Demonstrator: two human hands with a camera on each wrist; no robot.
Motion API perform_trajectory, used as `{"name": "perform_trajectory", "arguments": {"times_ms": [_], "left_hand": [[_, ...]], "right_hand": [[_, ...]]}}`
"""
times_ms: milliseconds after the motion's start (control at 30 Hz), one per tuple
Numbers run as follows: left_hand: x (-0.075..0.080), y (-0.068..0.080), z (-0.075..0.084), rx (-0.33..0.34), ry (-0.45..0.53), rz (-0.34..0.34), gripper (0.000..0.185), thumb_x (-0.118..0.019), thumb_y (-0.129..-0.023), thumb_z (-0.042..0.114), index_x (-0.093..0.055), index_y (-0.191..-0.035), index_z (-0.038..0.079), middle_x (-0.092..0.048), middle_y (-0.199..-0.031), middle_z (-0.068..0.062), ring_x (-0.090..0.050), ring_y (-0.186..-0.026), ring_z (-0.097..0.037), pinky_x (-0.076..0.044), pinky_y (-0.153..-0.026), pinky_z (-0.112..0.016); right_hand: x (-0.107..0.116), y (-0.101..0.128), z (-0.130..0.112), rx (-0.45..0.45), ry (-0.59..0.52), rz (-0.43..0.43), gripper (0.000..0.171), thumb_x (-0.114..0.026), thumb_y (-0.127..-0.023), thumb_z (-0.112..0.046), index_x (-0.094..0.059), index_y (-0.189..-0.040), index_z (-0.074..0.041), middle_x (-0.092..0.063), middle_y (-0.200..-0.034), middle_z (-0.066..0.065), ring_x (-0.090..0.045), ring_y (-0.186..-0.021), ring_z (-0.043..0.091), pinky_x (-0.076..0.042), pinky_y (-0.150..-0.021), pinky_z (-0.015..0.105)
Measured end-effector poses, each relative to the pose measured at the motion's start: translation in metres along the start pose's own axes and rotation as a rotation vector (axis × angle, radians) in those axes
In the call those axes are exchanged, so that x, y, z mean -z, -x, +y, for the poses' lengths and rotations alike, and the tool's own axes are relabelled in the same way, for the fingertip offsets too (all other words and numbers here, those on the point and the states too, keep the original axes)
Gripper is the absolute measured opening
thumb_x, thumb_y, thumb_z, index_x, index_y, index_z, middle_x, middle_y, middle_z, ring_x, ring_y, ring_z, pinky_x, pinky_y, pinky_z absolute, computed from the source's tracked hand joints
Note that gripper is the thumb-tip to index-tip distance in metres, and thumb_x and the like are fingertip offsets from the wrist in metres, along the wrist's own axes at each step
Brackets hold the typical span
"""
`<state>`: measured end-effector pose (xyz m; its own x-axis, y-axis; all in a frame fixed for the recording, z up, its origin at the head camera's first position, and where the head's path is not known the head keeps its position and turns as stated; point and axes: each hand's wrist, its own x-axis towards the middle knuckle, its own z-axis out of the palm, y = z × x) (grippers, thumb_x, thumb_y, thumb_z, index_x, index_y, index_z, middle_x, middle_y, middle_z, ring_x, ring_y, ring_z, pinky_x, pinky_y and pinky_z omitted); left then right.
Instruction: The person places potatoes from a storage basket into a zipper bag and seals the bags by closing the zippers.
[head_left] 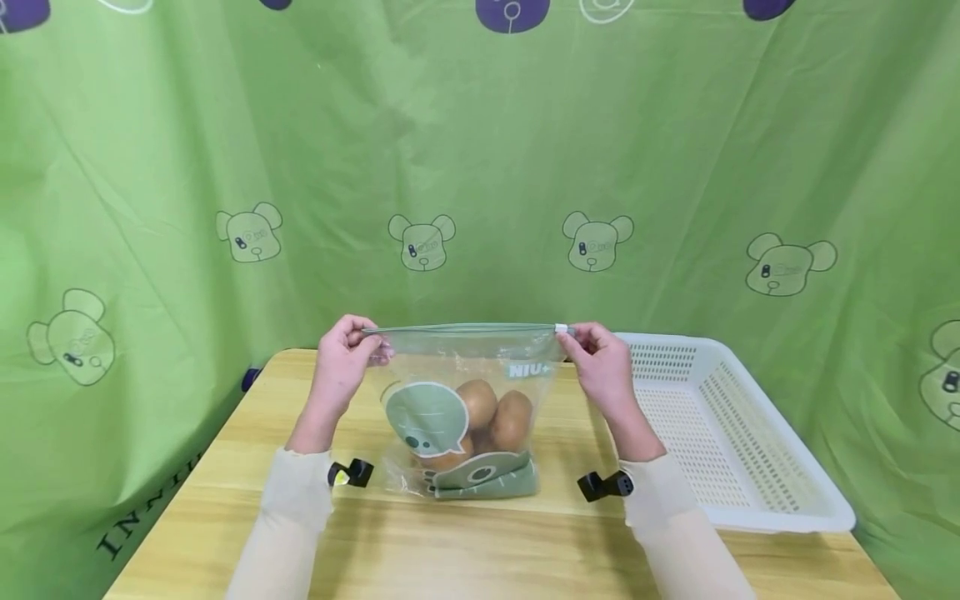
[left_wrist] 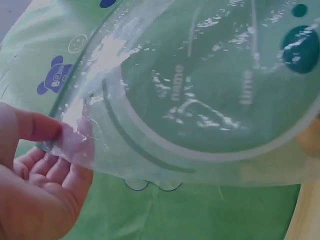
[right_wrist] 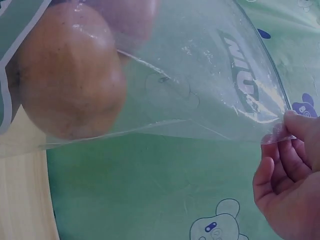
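Observation:
A clear zip bag (head_left: 465,350) with green print stands on the wooden table, its top edge stretched level between both hands. Inside its lower half lie several brown, rounded potatoes or fruits (head_left: 513,421), partly hidden by the print. My left hand (head_left: 347,354) pinches the left top corner between thumb and fingers; the left wrist view shows the thumb over the film (left_wrist: 75,135). At the opposite corner my right hand (head_left: 603,362) pinches the edge, right beside the white zip slider (head_left: 561,328). In the right wrist view one brown item (right_wrist: 72,75) shows through the film.
A white perforated plastic basket (head_left: 780,442) sits on the table's right side, just past the right forearm. Behind the wooden table (head_left: 450,550) hangs a green curtain (head_left: 495,150) with bear prints. A black wrist camera mount (head_left: 360,473) sticks out from each sleeve.

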<state>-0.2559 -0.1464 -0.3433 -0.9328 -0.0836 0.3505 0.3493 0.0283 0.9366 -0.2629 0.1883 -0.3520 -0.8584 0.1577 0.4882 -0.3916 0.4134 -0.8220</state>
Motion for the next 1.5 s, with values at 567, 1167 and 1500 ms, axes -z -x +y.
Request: {"name": "perform_trajectory", "arguments": {"times_ms": [567, 1167, 1500], "left_hand": [[-0.042, -0.004, 0.025, -0.323, -1.248, -0.129, 0.042, -0.062, -0.079, 0.007, -0.058, -0.122, 0.01, -0.062, -0.117, -0.01, -0.053, -0.11, -0.031, 0.004, -0.111, -0.059], [-0.114, -0.006, 0.022, -0.332, -0.808, -0.331, 0.023, -0.054, -0.087, 0.005, -0.062, -0.109, 0.01, -0.065, -0.107, -0.002, -0.061, -0.096, -0.017, -0.051, -0.086, -0.03], [-0.139, -0.007, 0.023, -0.325, -0.636, -0.373, 0.02, -0.056, -0.092, 0.01, -0.064, -0.109, 0.011, -0.065, -0.101, 0.001, -0.059, -0.086, -0.009, -0.05, -0.076, -0.022]], "right_hand": [[-0.01, 0.007, -0.001, 0.031, -0.217, -0.098, 0.015, -0.061, -0.091, -0.006, -0.06, -0.099, 0.008, -0.065, -0.085, 0.019, -0.06, -0.067, 0.02, -0.055, -0.061, 0.022], [-0.015, 0.006, 0.005, 0.034, -0.356, -0.087, 0.014, -0.057, -0.093, -0.001, -0.058, -0.098, 0.012, -0.067, -0.082, 0.014, -0.062, -0.067, 0.01, -0.055, -0.061, 0.024], [-0.017, 0.007, 0.004, -0.007, -0.39, -0.097, 0.016, -0.058, -0.092, -0.002, -0.057, -0.098, 0.013, -0.066, -0.075, -0.001, -0.06, -0.066, 0.009, -0.054, -0.061, 0.022]]}}
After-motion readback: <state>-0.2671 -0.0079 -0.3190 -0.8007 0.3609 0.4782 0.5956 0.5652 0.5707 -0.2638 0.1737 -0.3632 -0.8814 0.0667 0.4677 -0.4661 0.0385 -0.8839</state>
